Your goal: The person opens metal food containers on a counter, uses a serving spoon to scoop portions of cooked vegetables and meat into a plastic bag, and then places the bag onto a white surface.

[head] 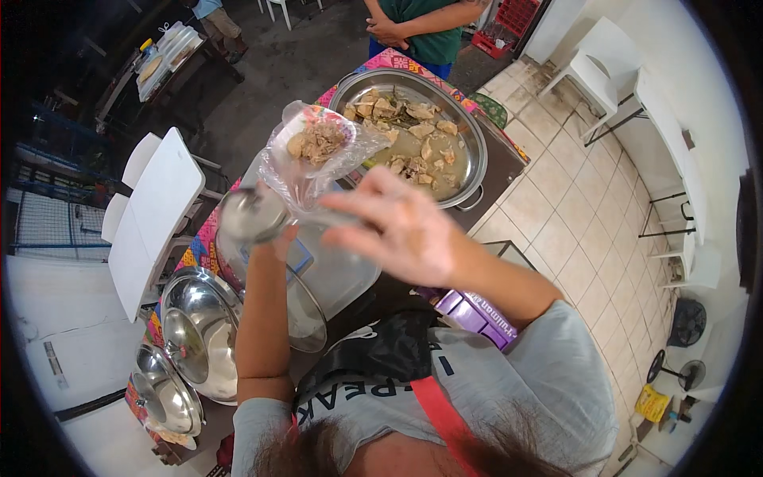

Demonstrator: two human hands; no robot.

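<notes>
My right hand (pixel 411 232), blurred by motion, grips the handle of a metal ladle (pixel 251 216) whose bowl points left. My left hand (pixel 287 235) is mostly hidden behind the ladle bowl and supports a floral plate covered by a clear plastic bag (pixel 292 182). A heap of shredded meat (pixel 319 143) rests on this plate. Just beyond, to the right, stands a large oval stainless steel pan (pixel 477 143) with pale broth, chunks of meat (pixel 422 130) and some dark greens. The plate's bag reaches over the pan's left edge.
Under my arms lies a translucent plastic container (pixel 351 277) beside a glass lid (pixel 310 325). Lidded steel dishes (pixel 223 352) line the table's left side. A purple box (pixel 477 316) sits near my right elbow. Across the table stands a person in a green shirt (pixel 438 36). White chairs (pixel 587 77) are at right.
</notes>
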